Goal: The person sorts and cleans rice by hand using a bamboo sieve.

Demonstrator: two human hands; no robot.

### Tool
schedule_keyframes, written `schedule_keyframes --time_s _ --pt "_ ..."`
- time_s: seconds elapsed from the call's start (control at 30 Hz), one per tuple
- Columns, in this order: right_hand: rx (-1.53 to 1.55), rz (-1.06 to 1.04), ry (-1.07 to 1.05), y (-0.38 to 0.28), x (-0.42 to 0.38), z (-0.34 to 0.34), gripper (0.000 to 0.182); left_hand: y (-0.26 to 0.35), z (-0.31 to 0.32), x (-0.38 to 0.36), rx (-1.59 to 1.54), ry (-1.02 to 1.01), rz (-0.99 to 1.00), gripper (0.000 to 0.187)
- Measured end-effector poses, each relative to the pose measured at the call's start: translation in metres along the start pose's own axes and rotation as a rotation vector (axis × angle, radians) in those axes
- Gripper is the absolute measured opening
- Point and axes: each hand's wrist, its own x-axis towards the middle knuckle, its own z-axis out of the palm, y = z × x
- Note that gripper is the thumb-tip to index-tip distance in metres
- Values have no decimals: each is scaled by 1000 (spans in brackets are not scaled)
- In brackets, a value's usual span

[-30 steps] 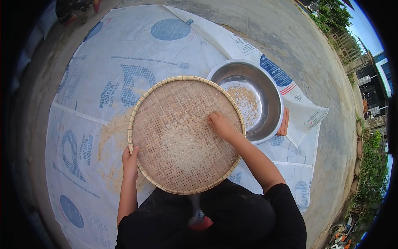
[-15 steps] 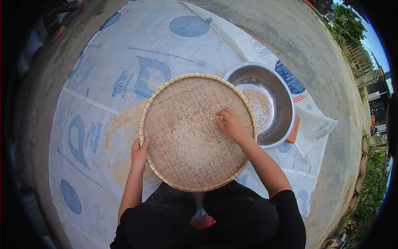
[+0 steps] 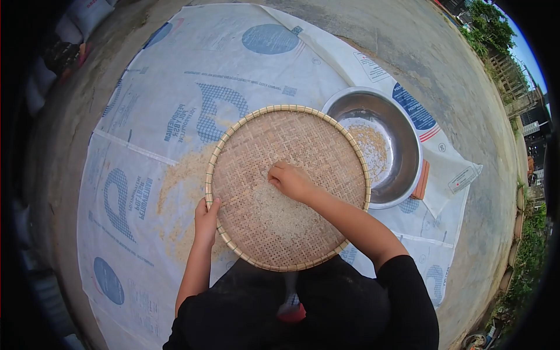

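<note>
A round woven bamboo winnowing tray (image 3: 335, 154) with a bound rim lies over my lap, roughly level. Pale grains, which look like rice (image 3: 279, 213), are spread across its middle. My left hand (image 3: 206, 221) grips the tray's left rim, thumb on top and the other fingers underneath, out of sight. Over the upper edge of the grains, my right hand (image 3: 290, 182) is closed, its fingertips pinched together and pointing left. Whatever sits between those fingertips is too small to make out.
A steel basin (image 3: 406, 151) stands right of the tray, with yellowish husks or grains (image 3: 368, 146) inside. Bricks (image 3: 421, 179) sit beside it. Printed white sacking (image 3: 157, 99) covers the concrete ground, with husks (image 3: 181, 192) scattered left of the tray. Filled sacks (image 3: 87, 14) stand at the upper left.
My right hand has moved left across the tray, from the right of the grains to above their middle, and its fingers have drawn together. The left hand still grips the rim.
</note>
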Motion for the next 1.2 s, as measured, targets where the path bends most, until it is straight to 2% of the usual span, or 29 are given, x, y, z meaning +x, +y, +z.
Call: schedule_keyframes --time_s 0.3,0.4,0.47,0.5,0.53,0.57,0.6,0.63,0.67,0.77,0.83,0.87,0.93,1.07,1.13,1.17,1.2 --pt "-64 72 -27 -4 -5 -12 6 -2 1 2 -31 -2 -1 21" --pt "-24 56 94 6 -12 -22 8 0 1 0 -12 -11 -12 23" --pt "121 74 257 17 -23 -47 8 2 0 -1 -11 -5 -12 23" --pt "135 45 432 32 -31 -61 7 3 0 -1 -7 -9 -7 23" --pt "120 191 558 48 -43 -81 6 3 0 -1 -5 -11 -3 22" --pt "106 339 772 65 -56 -97 8 3 0 -2 -17 -6 -5 22" --pt "65 492 914 91 -71 -111 16 3 0 -2 -21 -6 -14 23" --pt "25 584 964 109 -90 -121 24 3 0 -2 -24 -8 -21 23" --pt "-99 692 953 131 -107 -123 32 1 0 -1 -33 -8 -19 23" --pt "-49 754 885 133 -127 -112 33 -6 -1 3 -11 0 -41 28" --pt "99 758 519 119 -125 -97 35 -9 -2 3 -21 -8 -27 29" --pt "102 754 515 116 -122 -89 35 -8 -2 3 -21 -2 -27 29" --pt "-117 682 534 120 -117 -70 39 -6 -1 1 47 6 -14 29" --pt "-84 770 471 126 -114 -68 36 5 -1 0 186 22 -31 30" --pt "-78 762 481 126 -115 -67 36 8 4 -1 853 466 849 30" --pt "-85 751 487 126 -115 -68 36 20 7 -3 860 464 855 30" --pt "-78 754 490 125 -115 -69 36 41 10 -5 901 371 872 27"
